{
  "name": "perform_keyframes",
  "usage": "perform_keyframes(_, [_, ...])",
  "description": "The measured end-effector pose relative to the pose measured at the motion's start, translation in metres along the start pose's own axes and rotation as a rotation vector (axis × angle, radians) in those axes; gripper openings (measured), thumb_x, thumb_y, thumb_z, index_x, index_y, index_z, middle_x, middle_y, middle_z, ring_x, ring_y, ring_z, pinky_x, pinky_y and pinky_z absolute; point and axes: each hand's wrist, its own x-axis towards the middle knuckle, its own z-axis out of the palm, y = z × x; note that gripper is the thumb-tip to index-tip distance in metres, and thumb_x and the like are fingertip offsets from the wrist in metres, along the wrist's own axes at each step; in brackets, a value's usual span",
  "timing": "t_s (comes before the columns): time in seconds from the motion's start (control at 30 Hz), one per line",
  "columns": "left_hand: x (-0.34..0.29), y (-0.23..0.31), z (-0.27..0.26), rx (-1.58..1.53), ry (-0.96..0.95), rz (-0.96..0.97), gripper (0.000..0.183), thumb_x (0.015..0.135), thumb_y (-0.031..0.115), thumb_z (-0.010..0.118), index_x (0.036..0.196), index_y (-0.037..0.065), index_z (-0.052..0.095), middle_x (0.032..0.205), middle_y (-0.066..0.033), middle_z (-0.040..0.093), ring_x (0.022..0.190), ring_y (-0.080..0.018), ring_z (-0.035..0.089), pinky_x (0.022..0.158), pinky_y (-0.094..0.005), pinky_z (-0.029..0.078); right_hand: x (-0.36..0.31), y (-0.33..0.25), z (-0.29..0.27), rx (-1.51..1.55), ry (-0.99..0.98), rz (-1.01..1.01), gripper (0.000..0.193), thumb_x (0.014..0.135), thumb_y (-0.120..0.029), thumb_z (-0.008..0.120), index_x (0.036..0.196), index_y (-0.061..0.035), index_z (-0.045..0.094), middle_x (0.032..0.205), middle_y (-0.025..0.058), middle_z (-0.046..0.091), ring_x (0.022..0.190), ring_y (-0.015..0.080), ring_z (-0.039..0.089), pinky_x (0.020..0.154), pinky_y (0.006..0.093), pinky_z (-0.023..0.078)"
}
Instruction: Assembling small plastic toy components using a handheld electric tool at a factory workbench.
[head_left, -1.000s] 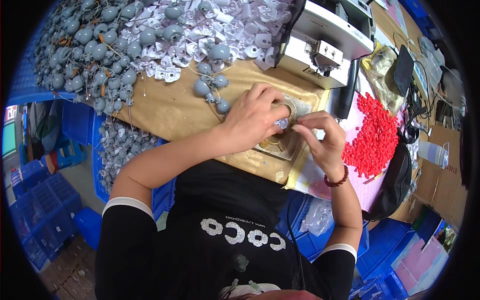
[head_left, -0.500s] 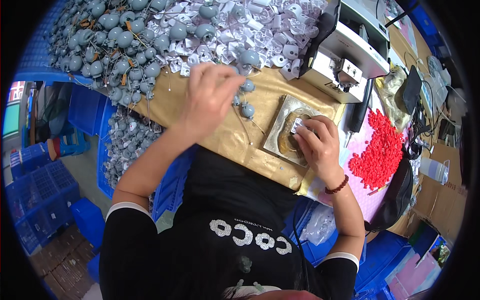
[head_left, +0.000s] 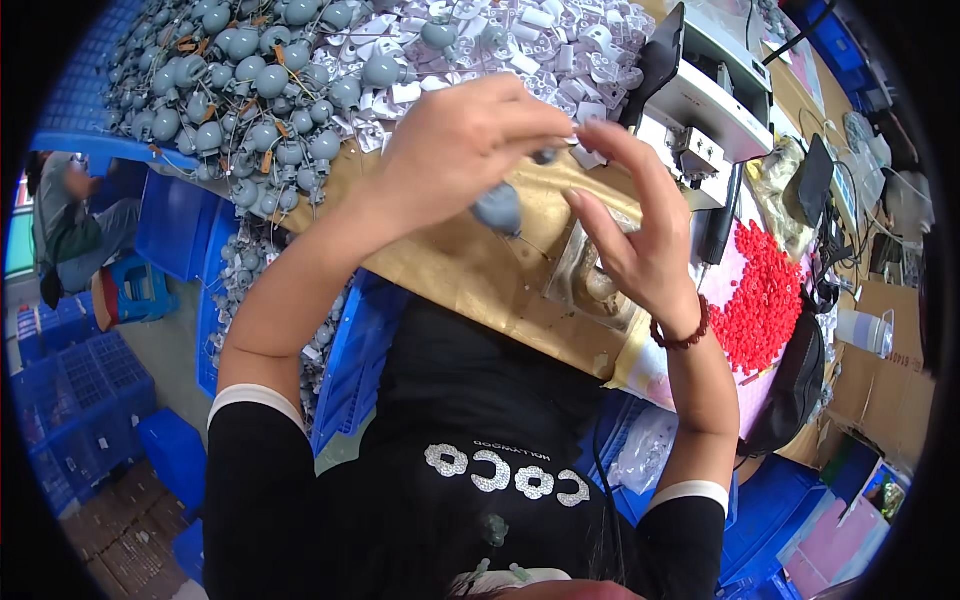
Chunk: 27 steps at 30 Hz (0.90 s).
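Note:
My left hand (head_left: 465,150) is raised over the gold-brown work surface, thumb and fingers pinched together. A blurred grey ball-shaped part (head_left: 498,208) hangs just under it, and a smaller dark bit shows beneath its fingers. My right hand (head_left: 645,225) faces it with thumb and index finger spread wide. The right index tip comes close to the left fingertips; whether they touch is unclear. Under the right hand lies a square, pale tray (head_left: 565,285) with a brownish hollow, partly covered by that hand. No held object shows between the right thumb and index finger.
Grey ball parts with wires (head_left: 255,80) heap at the far left, beside a pile of white plastic pieces (head_left: 530,45). A white boxy machine (head_left: 715,95) stands at the back right. Red small parts (head_left: 760,300) spread at the right. Blue crates (head_left: 90,400) stand left; a seated person (head_left: 75,225) is beyond.
My left hand has moved right and nearer, with a grey ball part below it. My right hand has lifted off the tray and spread its fingers; the white piece at its fingertips no longer shows there.

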Motion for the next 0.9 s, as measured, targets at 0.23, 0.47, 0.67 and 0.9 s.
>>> perform_keyframes(0.23, [0.008,0.035,0.018,-0.288,0.065,0.102,0.013,0.083,0.005,0.074,0.095,0.01,0.076,0.088,-0.0015,0.053,0.088,-0.0158,0.055,0.077,-0.0273,0.045,0.002,-0.023,-0.027,0.334,-0.116,0.375,0.048,0.081,0.005,0.069,0.127,-0.0037,0.058,0.088,0.0076,0.068,0.076,0.0124,0.065,0.067,0.026,0.053])
perform_keyframes(0.47, [-0.01,0.043,0.074,-0.779,-0.087,-0.018,0.094,0.078,0.021,0.085,0.153,0.011,0.03,0.118,-0.0062,0.054,0.111,-0.0183,0.054,0.097,-0.0351,0.045,-0.025,-0.021,-0.069,0.845,0.0,0.755,0.019,0.093,-0.003,0.066,0.111,0.0022,0.063,0.087,0.0118,0.07,0.069,0.0139,0.068,0.061,0.0247,0.057])
perform_keyframes(0.67, [-0.04,0.055,0.095,-1.104,-0.39,-0.374,0.07,0.089,0.006,0.065,0.149,0.004,0.03,0.112,-0.008,0.057,0.1,-0.0125,0.058,0.088,-0.0291,0.049,-0.056,-0.002,-0.077,0.945,0.046,0.899,0.019,0.094,-0.003,0.064,0.112,0.0039,0.063,0.092,0.0131,0.071,0.067,0.0131,0.066,0.055,0.0227,0.055])
perform_keyframes(0.9, [-0.073,0.04,0.106,-1.053,-0.346,-0.791,0.028,0.096,0.011,0.06,0.123,0.005,0.054,0.103,-0.0045,0.063,0.085,-0.007,0.058,0.078,-0.024,0.048,-0.097,0.015,-0.064,-0.029,-0.219,0.479,0.016,0.085,0.001,0.069,0.1,-0.0008,0.072,0.084,0.0104,0.069,0.069,0.0201,0.067,0.059,0.0308,0.052])
